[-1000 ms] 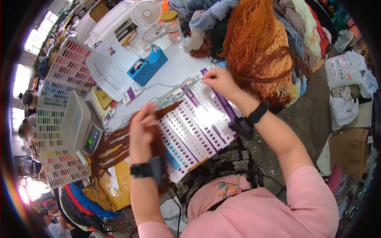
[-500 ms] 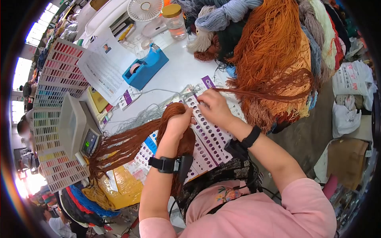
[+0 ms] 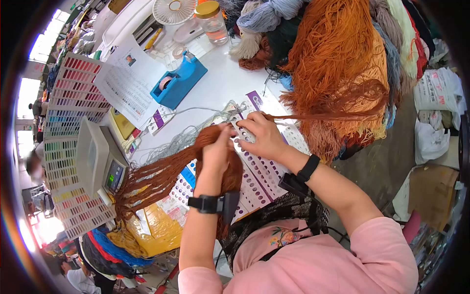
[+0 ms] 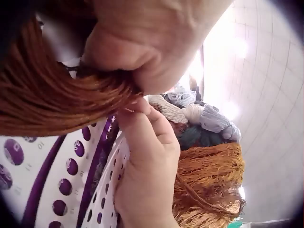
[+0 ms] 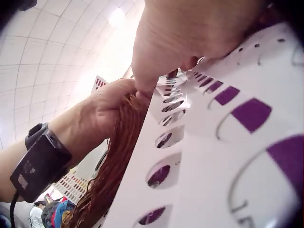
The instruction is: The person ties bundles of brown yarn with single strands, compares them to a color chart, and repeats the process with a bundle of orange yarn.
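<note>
Left hand (image 3: pixel 214 153) clamped on the brown yarn hank (image 3: pixel 161 169), over the punched card (image 3: pixel 253 172); strands splay left, ends beside the digital scale (image 3: pixel 115 172). Right hand (image 3: pixel 264 137) just beside it, fingers curled on a brown strand (image 3: pixel 318 116) running across the orange yarn pile (image 3: pixel 328 44). Clutter: grey thread tangle (image 3: pixel 178 143) behind the hank, blue tape dispenser (image 3: pixel 185 84) farther back on the bench (image 3: pixel 235 73).
</note>
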